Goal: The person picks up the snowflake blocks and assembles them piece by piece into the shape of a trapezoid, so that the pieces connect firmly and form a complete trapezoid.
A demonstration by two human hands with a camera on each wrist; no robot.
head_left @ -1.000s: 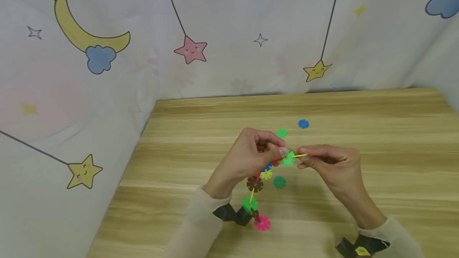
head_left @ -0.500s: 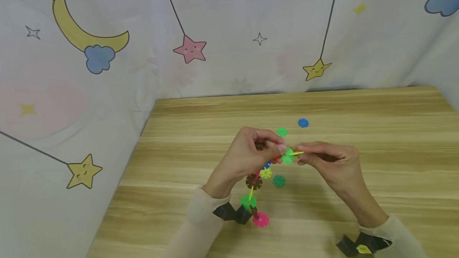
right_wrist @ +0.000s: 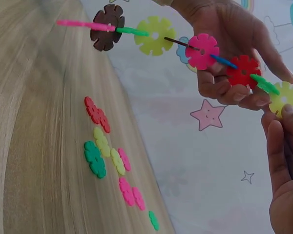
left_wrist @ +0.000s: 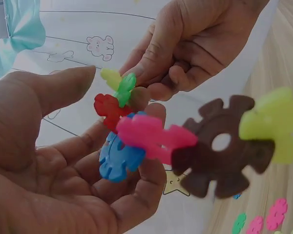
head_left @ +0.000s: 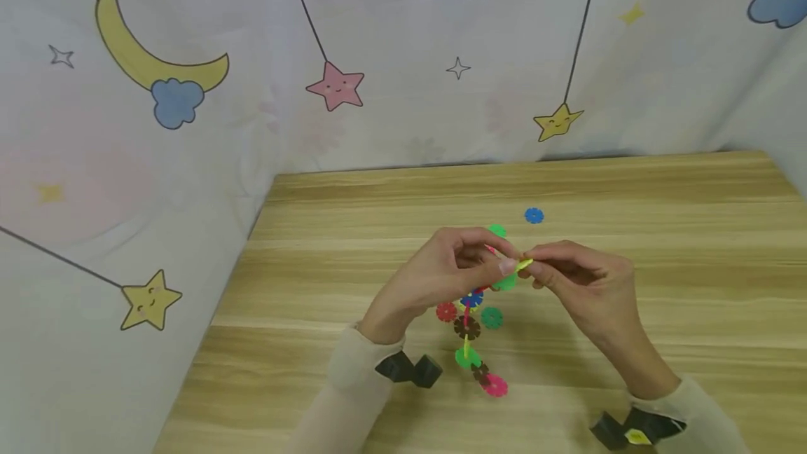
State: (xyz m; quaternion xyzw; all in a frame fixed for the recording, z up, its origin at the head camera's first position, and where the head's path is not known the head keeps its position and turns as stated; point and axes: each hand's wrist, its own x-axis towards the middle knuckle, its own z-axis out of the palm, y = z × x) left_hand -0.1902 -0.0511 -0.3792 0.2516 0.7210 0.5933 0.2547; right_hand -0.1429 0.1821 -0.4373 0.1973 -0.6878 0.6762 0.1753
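A chain of slotted plastic snowflake discs hangs between the two hands, with a brown disc and a pink end disc low down. My right hand pinches the yellow disc at the chain's upper end between thumb and fingertip. This yellow disc joins a green disc, followed by a red disc. My left hand lies beside the chain, fingers loosely bent behind the red and blue discs. In both wrist views its thumb stands apart from the discs.
Loose discs lie on the wooden table: blue, light green, dark green and red. Several pink and yellow ones show in the right wrist view. A printed curtain stands behind the table.
The chain's lower end has swung right, uncovering the loose red disc. My left fingertips have shifted right toward the right hand. The right hand still holds the yellow disc, which has tilted.
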